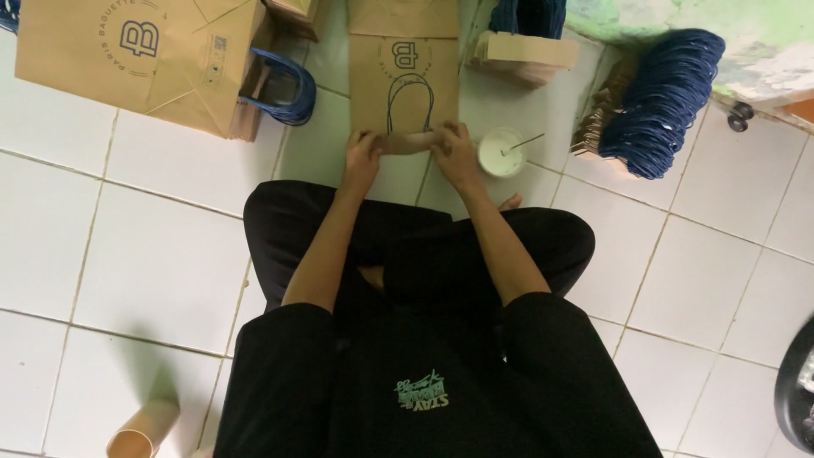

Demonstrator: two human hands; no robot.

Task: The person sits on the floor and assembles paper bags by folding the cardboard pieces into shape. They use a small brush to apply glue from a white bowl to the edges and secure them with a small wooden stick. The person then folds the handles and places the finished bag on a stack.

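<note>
A flat brown paper bag (404, 80) lies on the tiled floor (161, 254) straight ahead of the seated person, its long axis running away from them. Both the left hand (363, 157) and right hand (456, 154) press fingers down on its folded near edge, equally close. A white bowl (501, 153) sits just right

Pretty boxed in up front: the flat paper bag (404, 76) fills the floor (161, 254) right ahead of my fingers (373, 144), and the little white glue bowl (501, 153) sits just beside my right hand (456, 157). Stack of finished bags (144, 59) blocks far left, bundle of blue handles (661, 102) far right. Bare tiles open on both sides of my knees
</note>
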